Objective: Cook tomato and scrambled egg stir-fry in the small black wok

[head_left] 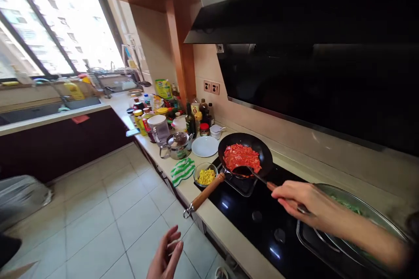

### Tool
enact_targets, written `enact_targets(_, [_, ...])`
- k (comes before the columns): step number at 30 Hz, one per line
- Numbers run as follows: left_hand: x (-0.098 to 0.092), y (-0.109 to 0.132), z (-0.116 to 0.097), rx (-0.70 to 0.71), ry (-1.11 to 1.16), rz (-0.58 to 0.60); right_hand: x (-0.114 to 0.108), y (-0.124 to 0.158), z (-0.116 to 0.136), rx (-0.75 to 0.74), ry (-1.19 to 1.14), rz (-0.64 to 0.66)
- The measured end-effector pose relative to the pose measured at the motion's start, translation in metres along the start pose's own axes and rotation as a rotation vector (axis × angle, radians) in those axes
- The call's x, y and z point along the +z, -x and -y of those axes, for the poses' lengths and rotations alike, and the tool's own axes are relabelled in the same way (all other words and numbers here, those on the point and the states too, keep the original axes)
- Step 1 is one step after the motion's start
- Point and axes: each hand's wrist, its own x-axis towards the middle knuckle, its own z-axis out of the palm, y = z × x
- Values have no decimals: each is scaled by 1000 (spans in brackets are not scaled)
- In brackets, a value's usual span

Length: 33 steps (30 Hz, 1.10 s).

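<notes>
The spatula [258, 176] has its dark blade low in the wok [266, 153], at the six o'clock side of the red chopped food [240, 157]; the blade's outline is hard to make out against the black metal, and the middle of its handle is hidden under the right hand [293, 196]. Its long axis runs from four o'clock at the butt to ten o'clock at the blade, tilted down into the wok. The right hand's fingers are wrapped around that handle. The wok's wooden handle [208, 191] points toward eight o'clock, past the edge of the stove [231, 207]. From the wok, a glass bowl [196, 180] of yellow food [206, 177] is at eight o'clock and a white plate [205, 146] at nine. The left hand [164, 259], cut off by the lower edge, holds nothing, its fingers loosely curled and parted. At four o'clock, the forearm covers part of a pan [322, 188] with green food [347, 204]. A striped cloth [182, 171] lies on the tabletop [218, 226], nine o'clock from the bowl.
</notes>
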Motion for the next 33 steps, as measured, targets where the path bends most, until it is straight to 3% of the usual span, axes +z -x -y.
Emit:
enact_targets(3, [7, -53, -12, -56, 50, 174, 28, -26, 18, 50, 85, 8])
enact_targets(5, [13, -78, -20, -137, 77, 362, 48, -51, 10, 132, 142, -30])
enact_targets(7, [19, -98, -24, -220, 89, 518, 54, -71, -7, 259, 135, -110])
enact_targets(13, [23, -136, -16, -436, 55, 1007, 25, -92, -44, 822, -5, -583])
enact_targets(15, [23, -145, -11, -450, 70, 1093, 33, -107, -48, 1019, -160, -763])
enact_targets(17, [23, -153, -10, -441, 83, 1155, 50, -125, -48, 1113, -318, -879])
enact_targets(20, [23, -162, -14, -378, 37, 1330, 72, -139, -37, 1089, -398, -871])
enact_targets(23, [23, -168, -18, -308, 22, 1430, 80, -137, -20, 888, -262, -747])
enact_targets(27, [25, -168, -18, -270, 40, 1399, 100, -136, -10, 597, 80, -523])
enact_targets(30, [24, -166, -24, -269, 13, 1410, 117, -134, 4, 459, 135, -378])
enact_targets(33, [19, -162, -36, -282, -35, 1375, 102, -119, 43, 369, 95, -248])
